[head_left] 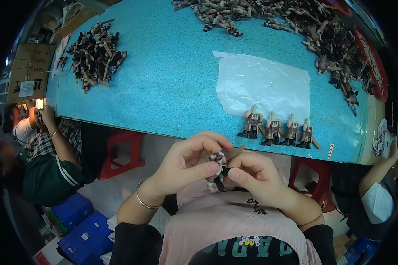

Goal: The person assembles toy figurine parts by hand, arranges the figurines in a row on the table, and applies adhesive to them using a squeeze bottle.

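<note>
My left hand (185,162) pinches a small figurine (216,159) with pale-and-dark striped limbs between thumb and fingers, just off the table's near edge. From the other side, my right hand (257,173) closes its thumb and fingers on a black part of the same figurine. A flat brown blade-like piece (235,151) sticks up between the hands; whether it is joined to the figurine I cannot tell. Several headless figurines (273,129) in brown outfits and black boots are lined up on the table ahead of my right hand.
On the blue table (163,75) lie a heap of figure parts (95,57) at left and a larger heap (336,53) at right. A clear plastic sheet (265,81) is taped down. Co-workers' arms (64,148) show at both sides. Red stools (121,154) stand under the edge.
</note>
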### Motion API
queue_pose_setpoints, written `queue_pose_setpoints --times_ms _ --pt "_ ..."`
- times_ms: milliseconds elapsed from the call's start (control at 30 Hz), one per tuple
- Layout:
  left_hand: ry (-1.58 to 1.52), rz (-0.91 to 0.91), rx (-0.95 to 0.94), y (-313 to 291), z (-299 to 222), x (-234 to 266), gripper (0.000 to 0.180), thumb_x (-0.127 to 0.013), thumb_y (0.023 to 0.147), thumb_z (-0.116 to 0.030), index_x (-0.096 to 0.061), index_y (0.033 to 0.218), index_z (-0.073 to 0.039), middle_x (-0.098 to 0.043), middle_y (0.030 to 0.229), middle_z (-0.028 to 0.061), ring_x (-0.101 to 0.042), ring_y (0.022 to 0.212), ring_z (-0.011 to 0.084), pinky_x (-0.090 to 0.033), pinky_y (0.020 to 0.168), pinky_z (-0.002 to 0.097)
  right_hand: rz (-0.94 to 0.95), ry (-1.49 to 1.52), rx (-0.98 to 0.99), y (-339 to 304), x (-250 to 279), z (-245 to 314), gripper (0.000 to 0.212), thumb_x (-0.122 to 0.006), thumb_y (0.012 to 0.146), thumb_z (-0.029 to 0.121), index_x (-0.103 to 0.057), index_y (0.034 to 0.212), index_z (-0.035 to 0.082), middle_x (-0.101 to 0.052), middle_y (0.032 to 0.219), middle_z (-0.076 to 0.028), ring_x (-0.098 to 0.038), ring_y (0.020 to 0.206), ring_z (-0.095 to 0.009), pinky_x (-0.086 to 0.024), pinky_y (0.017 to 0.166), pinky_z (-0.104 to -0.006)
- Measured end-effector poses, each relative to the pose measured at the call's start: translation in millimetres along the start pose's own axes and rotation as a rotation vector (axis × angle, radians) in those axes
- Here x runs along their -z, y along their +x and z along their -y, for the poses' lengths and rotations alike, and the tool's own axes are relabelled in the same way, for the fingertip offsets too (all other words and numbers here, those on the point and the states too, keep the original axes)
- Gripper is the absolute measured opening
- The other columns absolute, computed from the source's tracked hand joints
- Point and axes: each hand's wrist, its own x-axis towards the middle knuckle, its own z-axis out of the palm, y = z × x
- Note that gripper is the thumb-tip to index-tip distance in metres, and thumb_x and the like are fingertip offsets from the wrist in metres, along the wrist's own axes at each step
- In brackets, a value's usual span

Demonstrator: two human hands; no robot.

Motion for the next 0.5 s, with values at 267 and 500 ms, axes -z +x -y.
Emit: queue_pose_setpoints --times_ms 267,500 --pt "0.083 -0.004 0.053 -1 8 -4 0.024 -0.072 0.082 -0.008 -0.059 0.102 -0.002 -0.055 0.116 0.0139 -0.055 0.107 0.0207 -0.044 0.095 0.0358 -0.016 -0.231 0.185 3 6 -10 0.013 -0.061 0.091 0.012 -0.058 0.087 0.0 -0.057 0.082 -0.007 -0.055 0.075 -0.016 -0.044 0.07 -0.0285" --pt "0.026 -0.2 -0.159 -4 11 -17 0.043 -0.073 0.08 -0.001 -0.051 0.116 -0.001 -0.05 0.12 0.0099 -0.05 0.115 0.019 -0.038 0.101 0.0343 -0.097 -0.377 0.329 7 -3 -7 0.029 -0.071 0.081 0.002 -0.053 0.104 0.001 -0.055 0.103 -0.011 -0.058 0.091 -0.02 -0.047 0.08 -0.0323"
